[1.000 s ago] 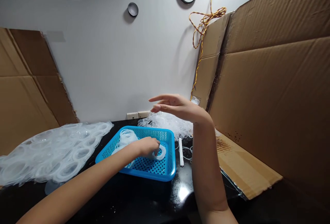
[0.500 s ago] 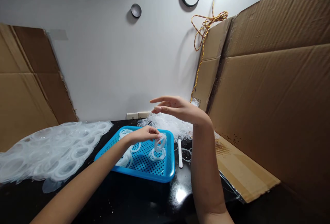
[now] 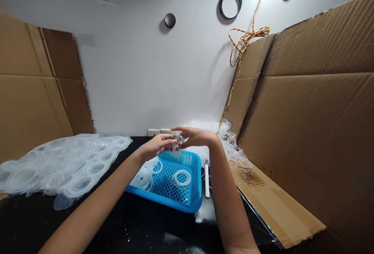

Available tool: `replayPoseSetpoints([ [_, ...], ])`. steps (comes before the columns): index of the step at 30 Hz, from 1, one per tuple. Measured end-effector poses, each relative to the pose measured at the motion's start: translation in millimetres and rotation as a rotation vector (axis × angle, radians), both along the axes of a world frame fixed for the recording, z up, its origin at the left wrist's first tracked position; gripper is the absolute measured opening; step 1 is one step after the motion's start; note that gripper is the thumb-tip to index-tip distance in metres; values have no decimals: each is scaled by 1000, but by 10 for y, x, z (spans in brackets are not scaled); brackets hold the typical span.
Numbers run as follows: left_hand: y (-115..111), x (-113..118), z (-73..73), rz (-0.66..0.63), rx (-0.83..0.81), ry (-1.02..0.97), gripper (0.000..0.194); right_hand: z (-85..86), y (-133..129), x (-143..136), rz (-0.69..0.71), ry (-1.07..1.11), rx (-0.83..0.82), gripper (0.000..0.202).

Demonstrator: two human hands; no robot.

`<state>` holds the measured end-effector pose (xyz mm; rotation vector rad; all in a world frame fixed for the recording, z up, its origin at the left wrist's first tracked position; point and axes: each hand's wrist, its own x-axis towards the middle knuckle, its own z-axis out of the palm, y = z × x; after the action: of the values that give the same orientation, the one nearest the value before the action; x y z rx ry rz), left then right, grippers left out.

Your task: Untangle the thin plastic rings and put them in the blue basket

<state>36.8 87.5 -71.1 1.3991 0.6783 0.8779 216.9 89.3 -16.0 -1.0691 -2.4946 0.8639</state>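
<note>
My left hand (image 3: 154,145) is closed on a small bundle of translucent plastic rings (image 3: 177,150), held above the blue basket (image 3: 193,207). From the right, my right hand (image 3: 197,136) meets the same bundle. Its thumb and fingers curve around the near edge of the rings, partly hiding them. Inside the basket, a loose coil of similar rings (image 3: 181,177) lies on the right, and a larger heap (image 3: 143,179) fills the left side, partly behind my left forearm.
A broad pile of translucent ringed sheets (image 3: 84,168) spreads over the black table at left. Tangled clear rings (image 3: 230,145) are heaped behind the basket. A white strip (image 3: 207,182) lies beside it. Cardboard panels (image 3: 315,129) stand right and left; a twisted yellow cord (image 3: 248,36) hangs on the wall.
My left hand has lifted the ring bundle up from the basket. My right hand has come down and left to the bundle. The camera view has shifted slightly.
</note>
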Motion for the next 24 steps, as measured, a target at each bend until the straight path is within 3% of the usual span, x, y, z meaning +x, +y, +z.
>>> replayPoseSetpoints([
  [4,-2,-43,0,7,-21,-39,17,-18,64,-36,21,22,13,46],
  [8,-53,-65,61,-7,-29,-94,19,6,91,-41,-43,127,150,34],
  [14,-176,-81,192,7,-37,-162,23,-17,106,-208,-121,278,343,33],
  [17,-198,-93,207,26,-51,-178,25,-28,75,-280,-96,283,361,38],
  [24,-163,-117,173,111,-65,-234,9,6,17,-239,-32,209,357,39],
])
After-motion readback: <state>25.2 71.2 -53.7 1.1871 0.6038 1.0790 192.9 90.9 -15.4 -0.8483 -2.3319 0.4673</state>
